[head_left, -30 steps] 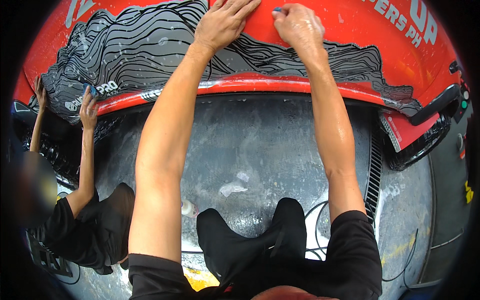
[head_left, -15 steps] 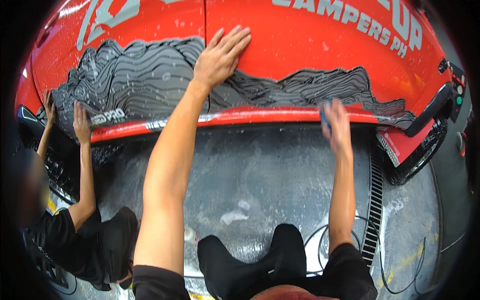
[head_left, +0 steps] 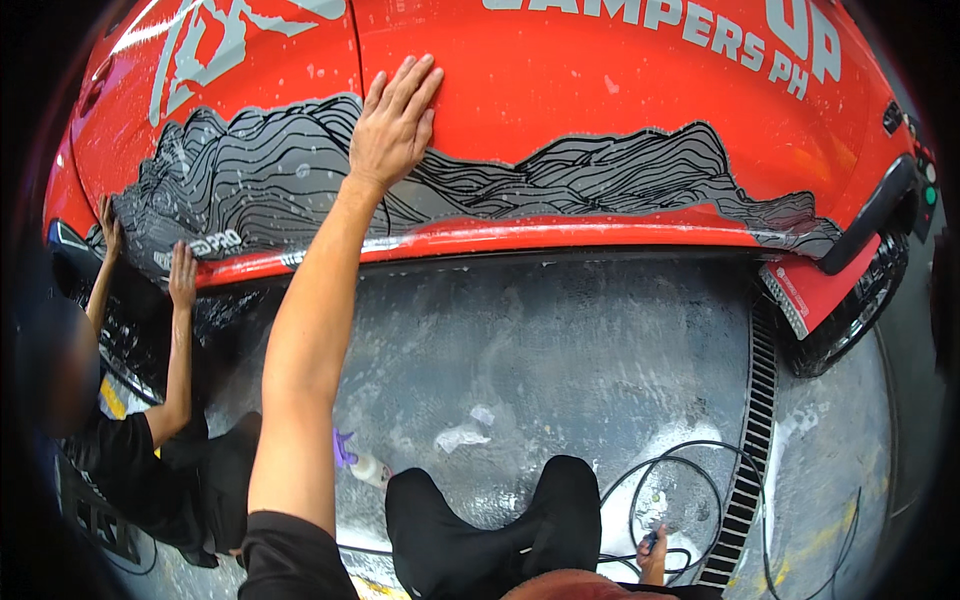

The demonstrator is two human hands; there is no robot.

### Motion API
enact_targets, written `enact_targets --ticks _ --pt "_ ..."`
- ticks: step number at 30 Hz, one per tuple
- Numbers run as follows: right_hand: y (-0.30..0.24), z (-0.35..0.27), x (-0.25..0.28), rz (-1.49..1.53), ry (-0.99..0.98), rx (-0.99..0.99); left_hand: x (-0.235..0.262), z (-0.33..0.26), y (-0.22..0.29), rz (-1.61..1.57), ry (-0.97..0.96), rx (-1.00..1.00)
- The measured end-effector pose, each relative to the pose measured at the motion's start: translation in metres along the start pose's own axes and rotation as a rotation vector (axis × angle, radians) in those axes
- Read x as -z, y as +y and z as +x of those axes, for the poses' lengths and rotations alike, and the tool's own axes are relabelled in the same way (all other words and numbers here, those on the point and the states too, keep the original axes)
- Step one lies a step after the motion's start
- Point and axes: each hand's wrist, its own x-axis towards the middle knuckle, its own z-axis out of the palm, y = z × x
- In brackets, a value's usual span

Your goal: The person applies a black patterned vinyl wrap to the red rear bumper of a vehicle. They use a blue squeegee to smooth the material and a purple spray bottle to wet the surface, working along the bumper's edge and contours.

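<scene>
Red painted bodywork (head_left: 560, 110) is filling the upper half of the frame, carrying a grey and black contour-line graphic (head_left: 600, 180) that is running across the panel from upper left to centre right. The left hand (head_left: 392, 125) is pressing flat on the panel at upper centre, fingers (head_left: 415, 85) extended and slightly apart, palm lying over the top edge of the graphic where grey meets red. The right hand (head_left: 652, 555) is sitting low at the bottom of the frame, beside a loop of black cable (head_left: 690, 490) on the wet concrete floor (head_left: 560, 350); its fingers are appearing closed around a small dark-blue object, but the grip is too small to confirm. A small bottle with a purple nozzle (head_left: 358, 460) is lying on the floor near the person's knee. At the left edge, a co-worker's hands (head_left: 182, 275) are also resting against the lower part of the graphic. For good results here, the flat hand is probably best kept spread and steady, anchoring the film while pressure is being worked outward from the centre toward the edge, so that trapped liquid is being driven out rather than folded under. Droplets are showing on the surface, so slipping is a likely risk.
</scene>
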Motion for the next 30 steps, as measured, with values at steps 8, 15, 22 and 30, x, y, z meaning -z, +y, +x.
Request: enact_targets --ticks 8,15,22,30 --pt "-0.027 -0.009 -0.058 -0.023 -0.202 -0.078 -0.052 0.037 0.056 0.138 0.242 0.380" --pt "-0.059 -0.009 -0.127 -0.097 -0.446 -0.211 -0.084 0.107 0.184 0.089 0.014 -0.005" --pt "-0.053 -0.005 -0.119 0.206 -0.356 -0.232 -0.100 0.114 0.193 0.055 0.042 -0.363" --pt "-0.023 0.014 -0.067 -0.017 -0.187 -0.284 -0.017 0.053 0.030 0.089 -0.016 -0.018"
